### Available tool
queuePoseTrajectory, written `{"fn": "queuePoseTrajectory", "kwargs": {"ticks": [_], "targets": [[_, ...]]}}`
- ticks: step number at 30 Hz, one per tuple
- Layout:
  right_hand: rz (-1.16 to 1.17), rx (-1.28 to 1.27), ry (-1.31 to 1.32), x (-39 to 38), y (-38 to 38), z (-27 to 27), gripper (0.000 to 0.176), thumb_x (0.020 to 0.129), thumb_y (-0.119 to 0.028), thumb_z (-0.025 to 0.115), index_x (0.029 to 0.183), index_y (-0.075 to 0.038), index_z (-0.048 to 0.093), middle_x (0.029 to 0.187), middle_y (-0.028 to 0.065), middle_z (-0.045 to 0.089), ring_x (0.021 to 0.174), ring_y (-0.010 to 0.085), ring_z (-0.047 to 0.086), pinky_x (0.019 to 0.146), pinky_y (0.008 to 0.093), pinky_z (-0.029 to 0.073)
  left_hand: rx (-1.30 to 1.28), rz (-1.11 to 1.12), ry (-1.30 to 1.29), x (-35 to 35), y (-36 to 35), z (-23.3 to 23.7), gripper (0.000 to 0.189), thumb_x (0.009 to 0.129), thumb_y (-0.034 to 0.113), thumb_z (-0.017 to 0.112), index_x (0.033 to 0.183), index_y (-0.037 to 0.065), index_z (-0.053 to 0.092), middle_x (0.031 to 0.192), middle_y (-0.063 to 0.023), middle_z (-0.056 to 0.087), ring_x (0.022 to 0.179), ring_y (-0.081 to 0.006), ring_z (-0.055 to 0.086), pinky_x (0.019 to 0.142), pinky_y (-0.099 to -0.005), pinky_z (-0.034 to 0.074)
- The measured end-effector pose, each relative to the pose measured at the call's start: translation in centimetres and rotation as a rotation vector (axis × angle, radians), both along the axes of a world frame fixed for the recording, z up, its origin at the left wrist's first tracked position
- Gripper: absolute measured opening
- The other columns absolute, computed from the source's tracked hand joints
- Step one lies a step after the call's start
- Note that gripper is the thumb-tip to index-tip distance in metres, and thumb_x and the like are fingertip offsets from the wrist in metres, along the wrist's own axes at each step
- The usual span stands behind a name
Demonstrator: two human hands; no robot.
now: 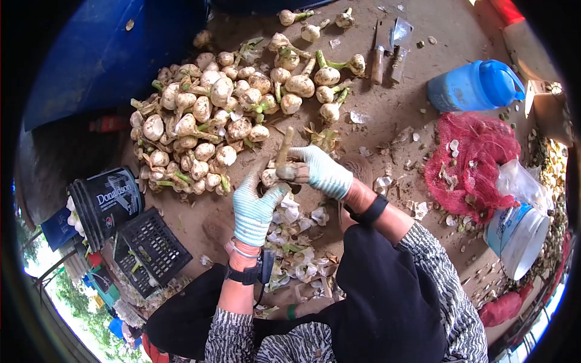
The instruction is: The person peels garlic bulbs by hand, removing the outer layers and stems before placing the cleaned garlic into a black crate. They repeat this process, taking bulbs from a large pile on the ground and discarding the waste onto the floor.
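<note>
My left hand (253, 212), in a pale striped knit glove, is closed around a whitish garlic bulb (269, 177), holding it low in front of me. My right hand (325, 172), gloved the same way with dirt-darkened fingertips, closes on the bulb's right side. A tan, stalk-like piece (284, 145) rises between the fingers; whether it is joined to the bulb is hidden. Just beyond the hands lies a large heap of soil-stained garlic bulbs (203, 109), several with green stems. Peeled skins (293, 230) litter the ground below my hands.
Two wide-bladed knives (379, 51) lie at the upper right, near a blue jug (472, 86). Red netting (469, 163) and a white bucket (517, 239) are to the right. A black bucket (109, 206) and black crate (151, 251) stand at left. A blue tarp (103, 54) borders the heap.
</note>
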State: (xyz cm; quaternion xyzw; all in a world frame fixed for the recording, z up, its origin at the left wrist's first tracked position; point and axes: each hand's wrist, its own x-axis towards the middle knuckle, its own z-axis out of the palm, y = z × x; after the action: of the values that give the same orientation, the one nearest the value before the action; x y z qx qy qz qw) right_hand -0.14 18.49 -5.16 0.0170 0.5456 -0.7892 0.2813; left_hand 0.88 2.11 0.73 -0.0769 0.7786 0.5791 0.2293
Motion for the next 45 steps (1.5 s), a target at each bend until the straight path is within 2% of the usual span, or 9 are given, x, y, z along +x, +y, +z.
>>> {"fn": "queuePoseTrajectory", "kwargs": {"ticks": [9,15,21,25,31,33,38,43,45], "targets": [[-0.046,0.036,0.07,0.1,-0.3,1.7,0.025,0.08,-0.018,0.061,0.093,0.004,0.061,0.072,0.0041,0.061,0.064,0.0074,0.053,0.059,0.0236,0.045,0.43,0.177,-0.211,0.6,-1.2,0.0,0.048,0.078,0.012,0.061,0.12,-0.007,0.045,0.102,-0.0093,0.057,0.085,-0.0125,0.056,0.076,-0.0242,0.047],[0.002,0.024,-0.077,0.1,0.0,2.2,0.023,0.078,-0.015,0.063,0.092,0.003,0.062,0.069,0.0015,0.06,0.062,0.0064,0.052,0.057,0.0238,0.045,-0.339,-0.257,0.421,0.3,-0.8,0.1,0.064,0.069,0.01,0.072,0.121,-0.009,0.041,0.094,-0.0112,0.058,0.083,-0.0152,0.056,0.075,-0.0272,0.048],[0.03,0.003,-0.009,-0.4,0.1,2.6,0.025,0.077,-0.015,0.062,0.095,0.002,0.062,0.069,0.0017,0.06,0.062,0.0067,0.052,0.057,0.0234,0.044,0.808,0.454,-0.555,0.1,-1.6,0.9,0.032,0.078,0.034,0.064,0.083,0.004,0.056,0.064,-0.0087,0.057,0.044,-0.0151,0.049,0.043,-0.0262,0.041],[0.079,0.226,0.073,0.1,0.0,2.3,0.03,0.077,-0.023,0.062,0.094,0.002,0.062,0.068,0.0031,0.06,0.063,0.0085,0.052,0.06,0.0244,0.046,0.68,0.417,-0.558,0.4,-1.5,-0.1,0.041,0.082,0.044,0.056,0.083,0.003,0.056,0.063,-0.0085,0.057,0.038,-0.0153,0.048,0.034,-0.0236,0.037],[-0.076,0.008,-0.224,0.3,-0.3,1.7,0.027,0.075,-0.023,0.067,0.083,0.002,0.063,0.067,0.0013,0.059,0.062,0.0066,0.052,0.057,0.0233,0.044,0.143,0.067,-0.187,-0.1,-0.2,-0.4,0.039,0.076,0.025,0.067,0.103,-0.001,0.055,0.071,-0.0084,0.059,0.056,-0.0138,0.057,0.049,-0.0213,0.046],[-0.109,0.013,-0.198,0.4,-0.3,1.8,0.026,0.073,-0.023,0.069,0.079,0.002,0.063,0.065,0.0019,0.058,0.061,0.0067,0.051,0.055,0.0225,0.043,-0.541,-0.219,0.587,-0.2,0.5,0.0,0.054,0.066,0.016,0.075,0.112,-0.002,0.052,0.078,-0.0082,0.059,0.068,-0.0147,0.059,0.062,-0.0254,0.05],[0.035,0.134,0.015,0.3,0.9,1.8,0.026,0.075,-0.022,0.066,0.086,0.002,0.064,0.066,0.0016,0.059,0.06,0.0068,0.05,0.055,0.0247,0.043,0.229,0.151,-0.204,-0.6,-0.5,-0.3,0.052,0.062,0.001,0.072,0.109,-0.008,0.052,0.096,-0.0135,0.06,0.082,-0.0156,0.058,0.073,-0.0269,0.049],[0.083,0.015,0.046,0.9,2.1,1.9,0.025,0.076,-0.019,0.062,0.088,0.004,0.063,0.067,0.0022,0.06,0.061,0.0079,0.051,0.057,0.0253,0.043,-0.006,-0.02,-0.121,-0.8,0.2,1.2,0.047,0.062,0.0,0.071,0.105,-0.007,0.054,0.094,-0.0127,0.061,0.081,-0.0161,0.059,0.073,-0.0272,0.05],[0.061,0.005,0.107,1.5,2.4,0.9,0.023,0.077,-0.017,0.062,0.087,0.003,0.064,0.068,0.0021,0.062,0.062,0.0074,0.051,0.059,0.0252,0.044,0.332,0.163,-0.313,-0.4,-0.3,1.7,0.045,0.062,0.003,0.072,0.103,-0.007,0.055,0.093,-0.0135,0.061,0.081,-0.0175,0.06,0.072,-0.0277,0.051]]}}
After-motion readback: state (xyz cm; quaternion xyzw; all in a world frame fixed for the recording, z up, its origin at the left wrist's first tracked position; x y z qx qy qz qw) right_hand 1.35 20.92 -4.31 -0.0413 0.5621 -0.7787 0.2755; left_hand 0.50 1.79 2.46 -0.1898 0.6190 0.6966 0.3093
